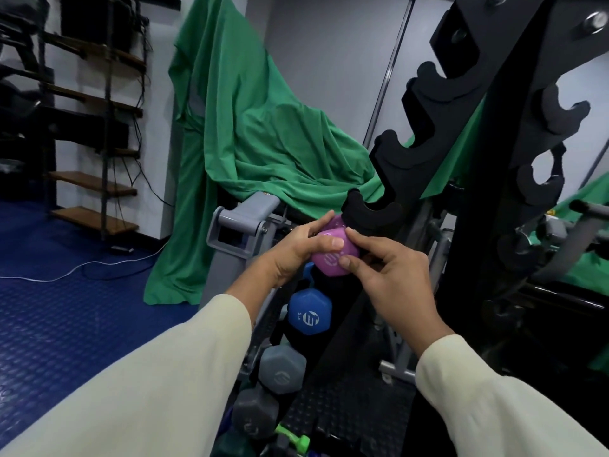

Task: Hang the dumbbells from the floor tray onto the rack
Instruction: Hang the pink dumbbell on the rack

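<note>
Holding the purple dumbbell [329, 252], both hands pinch its near head. A misaligned handle may slip off the rack [372, 212] cradle.

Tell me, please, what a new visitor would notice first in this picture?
Both hands, left hand and right hand, grip a purple dumbbell in the middle, just below an empty black rack hook. Behind, a large green cloth drapes over equipment; below hangs a blue dumbbell.
</note>
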`<state>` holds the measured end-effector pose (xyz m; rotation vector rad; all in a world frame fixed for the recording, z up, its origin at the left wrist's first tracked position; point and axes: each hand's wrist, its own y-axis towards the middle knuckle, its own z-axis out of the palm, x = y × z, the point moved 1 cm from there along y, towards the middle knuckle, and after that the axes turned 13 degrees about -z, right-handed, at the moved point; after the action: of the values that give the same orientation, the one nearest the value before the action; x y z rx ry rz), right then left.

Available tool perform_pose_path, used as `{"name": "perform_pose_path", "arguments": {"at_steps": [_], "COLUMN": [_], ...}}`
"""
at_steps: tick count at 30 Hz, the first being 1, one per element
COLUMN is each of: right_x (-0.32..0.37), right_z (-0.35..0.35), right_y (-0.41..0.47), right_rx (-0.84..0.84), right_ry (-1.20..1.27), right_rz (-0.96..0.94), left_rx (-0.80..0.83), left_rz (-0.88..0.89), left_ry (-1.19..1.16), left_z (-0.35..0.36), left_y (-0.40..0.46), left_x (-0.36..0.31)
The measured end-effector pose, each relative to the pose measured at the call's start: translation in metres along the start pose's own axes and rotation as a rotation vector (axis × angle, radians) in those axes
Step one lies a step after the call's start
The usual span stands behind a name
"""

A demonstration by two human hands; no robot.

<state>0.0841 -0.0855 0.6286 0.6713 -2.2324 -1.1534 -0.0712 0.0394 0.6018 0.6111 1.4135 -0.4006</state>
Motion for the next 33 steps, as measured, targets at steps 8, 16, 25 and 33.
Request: {"name": "perform_pose_path", "arguments": {"at_steps": [8,16,25,33], "right_x": [-0.003,0.004,-0.006,-0.004], "right_z": [0.001,0.019,0.034,0.025], "right_y": [-0.009,-0.027,-0.034,-0.033], "right_rx": [-0.024,0.015,-0.095,-0.04], "right_ry": [-0.161,-0.361,-0.453,-0.397], "right_rz": [-0.204,-0.184,-0.253,-0.245], "left_rx": [-0.086,-0.657,-0.754,-0.717], "left_rz": [0.092,0.636,0.456,0.297], "left_ry": [0.343,1.193,1.137,1.15], "left_z": [-0.002,0.015,0.035,0.046], "left_y": [-0.022,-0.087,-0.083,-0.096], "left_x": [-0.01,0.022,0.041,0.029]}}
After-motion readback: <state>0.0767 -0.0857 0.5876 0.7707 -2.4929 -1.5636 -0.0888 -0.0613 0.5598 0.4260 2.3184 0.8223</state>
